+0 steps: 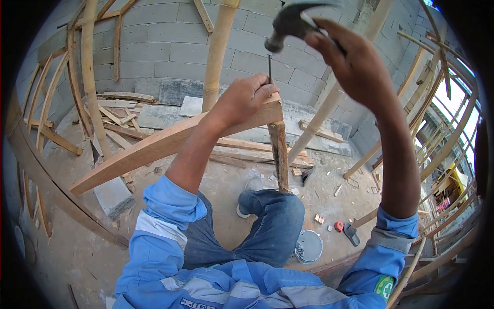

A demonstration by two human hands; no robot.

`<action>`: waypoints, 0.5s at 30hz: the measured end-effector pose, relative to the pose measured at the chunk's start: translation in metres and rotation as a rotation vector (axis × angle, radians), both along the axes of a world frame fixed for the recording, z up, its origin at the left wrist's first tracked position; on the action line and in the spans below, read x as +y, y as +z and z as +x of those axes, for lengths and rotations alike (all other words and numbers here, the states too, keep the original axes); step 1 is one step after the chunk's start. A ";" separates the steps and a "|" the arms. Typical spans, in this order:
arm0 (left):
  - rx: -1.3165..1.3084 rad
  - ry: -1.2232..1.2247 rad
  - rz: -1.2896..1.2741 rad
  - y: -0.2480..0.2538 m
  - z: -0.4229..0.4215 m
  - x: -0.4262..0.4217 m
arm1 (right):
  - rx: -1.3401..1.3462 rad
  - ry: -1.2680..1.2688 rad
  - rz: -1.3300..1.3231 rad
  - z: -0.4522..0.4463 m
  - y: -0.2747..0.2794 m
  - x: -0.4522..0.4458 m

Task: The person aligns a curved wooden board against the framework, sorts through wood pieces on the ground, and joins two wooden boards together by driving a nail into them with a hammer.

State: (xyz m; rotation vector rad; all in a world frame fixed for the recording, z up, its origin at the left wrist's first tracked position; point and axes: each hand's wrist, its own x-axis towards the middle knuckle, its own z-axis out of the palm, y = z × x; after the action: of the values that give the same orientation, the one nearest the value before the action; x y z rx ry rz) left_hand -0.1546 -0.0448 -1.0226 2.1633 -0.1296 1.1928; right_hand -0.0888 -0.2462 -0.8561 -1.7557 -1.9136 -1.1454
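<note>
My left hand (pixel 246 99) pinches a long nail (pixel 269 68) upright at the end of a wooden plank (pixel 154 149). Beneath that end stands a darker, rough wooden post (pixel 279 154), which meets the plank near its corner. Raised at the upper right, my right hand (pixel 350 62) grips a claw hammer (pixel 289 27). The hammer's face hangs just above the nail head, apart from it, and its claw is blurred. Most of the handle is hidden by my fingers.
Bamboo poles (pixel 218 51) rise before a grey block wall (pixel 190 31). Scrap boards (pixel 123 116) and a concrete block (pixel 114 198) lie on the floor. Near my knee are a bucket (pixel 309 246), a red tape measure (pixel 338 226) and a slipper (pixel 351 234).
</note>
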 end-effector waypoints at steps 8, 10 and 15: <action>-0.005 -0.060 -0.031 0.000 -0.005 -0.001 | -0.058 -0.120 -0.208 -0.021 0.024 0.038; -0.007 -0.052 -0.052 0.002 -0.005 -0.002 | -0.114 -0.224 -0.158 -0.029 0.030 0.033; 0.020 -0.094 -0.093 0.001 -0.002 0.004 | -0.034 -0.051 0.002 -0.033 0.059 0.025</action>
State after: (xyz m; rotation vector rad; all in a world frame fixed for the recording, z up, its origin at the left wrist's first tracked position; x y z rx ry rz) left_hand -0.1568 -0.0408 -1.0219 2.0651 -0.1624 1.1020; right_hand -0.1218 -0.2210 -0.7967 -1.8050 -1.8964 -1.2019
